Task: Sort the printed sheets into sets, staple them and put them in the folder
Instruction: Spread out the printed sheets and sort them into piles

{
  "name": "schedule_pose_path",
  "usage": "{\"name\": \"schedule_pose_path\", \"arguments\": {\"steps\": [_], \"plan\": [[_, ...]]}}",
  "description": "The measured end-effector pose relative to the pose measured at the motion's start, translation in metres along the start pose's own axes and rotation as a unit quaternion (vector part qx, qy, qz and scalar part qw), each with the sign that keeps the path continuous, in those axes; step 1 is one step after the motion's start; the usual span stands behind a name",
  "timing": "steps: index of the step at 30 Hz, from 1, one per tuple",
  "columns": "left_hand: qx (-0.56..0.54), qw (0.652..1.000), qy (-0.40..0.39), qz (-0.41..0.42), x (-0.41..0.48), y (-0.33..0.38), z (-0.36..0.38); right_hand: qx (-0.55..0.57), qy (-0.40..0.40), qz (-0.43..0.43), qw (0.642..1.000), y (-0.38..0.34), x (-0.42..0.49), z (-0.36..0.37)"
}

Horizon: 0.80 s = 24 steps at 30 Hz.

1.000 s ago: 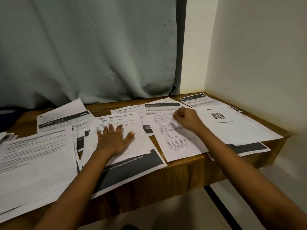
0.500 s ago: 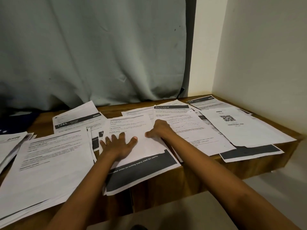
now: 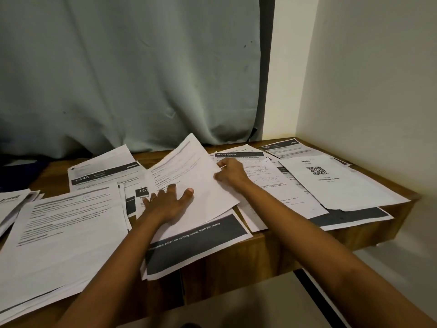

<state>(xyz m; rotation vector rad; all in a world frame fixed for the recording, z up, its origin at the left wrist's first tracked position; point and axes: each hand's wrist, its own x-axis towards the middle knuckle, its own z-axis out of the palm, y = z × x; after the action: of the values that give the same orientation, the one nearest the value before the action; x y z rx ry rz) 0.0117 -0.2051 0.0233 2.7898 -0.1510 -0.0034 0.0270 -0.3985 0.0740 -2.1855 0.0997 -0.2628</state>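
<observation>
We press L hand [image 3: 169, 204], fingers spread, on top sheet [image 3: 189, 166]; R hand [image 3: 230, 172] pinches its edge by "MULTI-ROOM" pg [image 3: 238, 154].

Both arms bare, reaching fwd from the near side and closing in toward each other. L forearm comes up from the lower left, wrist about straight. L hand [image 3: 169, 202] lies palm down, fingers straight and fanned, thumb splayed out to the right, pressing flat on the near-left part of the top sheet [image 3: 189, 166]. A ring shows on one finger. R forearm runs in from the lower right on a long diagonal, a bit further fwd than the L. R hand [image 3: 230, 172] is knuckles up, fingers curled, pinching that sheet's right edge btwn thumb and fingertips. Hands near each other, not touching.
</observation>
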Motion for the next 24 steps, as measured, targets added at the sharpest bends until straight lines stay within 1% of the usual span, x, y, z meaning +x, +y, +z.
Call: {"name": "schedule_pose_path", "arguments": {"steps": [3,6,9,11,14,16,18,22,24], "plan": [[-0.057,0.996,0.019,0.061,-0.002,0.019,-0.009,0.038,0.029,0.005,0.999,0.013,0.015,-0.047],[-0.116,0.984,0.032,0.129,-0.007,0.048,-0.013,0.045,0.094,0.009,0.995,0.040,0.030,-0.101],[-0.083,0.984,0.029,0.152,-0.007,0.079,-0.007,0.041,0.161,0.031,0.986,0.068,0.035,-0.151],[-0.063,0.985,0.022,0.158,-0.006,0.097,0.000,-0.003,0.192,0.043,0.980,0.090,0.036,-0.184],[-0.042,0.982,0.016,0.181,-0.006,0.117,0.012,-0.043,0.240,0.091,0.965,0.125,0.033,-0.227],[-0.034,0.981,0.003,0.190,-0.004,0.126,0.020,-0.063,0.247,0.127,0.959,0.148,0.032,-0.249],[-0.022,0.980,0.000,0.198,-0.004,0.133,0.027,-0.095,0.232,0.152,0.956,0.169,0.032,-0.264],[0.000,0.977,-0.002,0.214,-0.005,0.149,0.038,-0.154,0.214,0.173,0.949,0.207,0.038,-0.276],[0.009,0.977,-0.010,0.215,-0.004,0.154,0.042,-0.211,0.203,0.180,0.939,0.223,0.043,-0.276]]}}
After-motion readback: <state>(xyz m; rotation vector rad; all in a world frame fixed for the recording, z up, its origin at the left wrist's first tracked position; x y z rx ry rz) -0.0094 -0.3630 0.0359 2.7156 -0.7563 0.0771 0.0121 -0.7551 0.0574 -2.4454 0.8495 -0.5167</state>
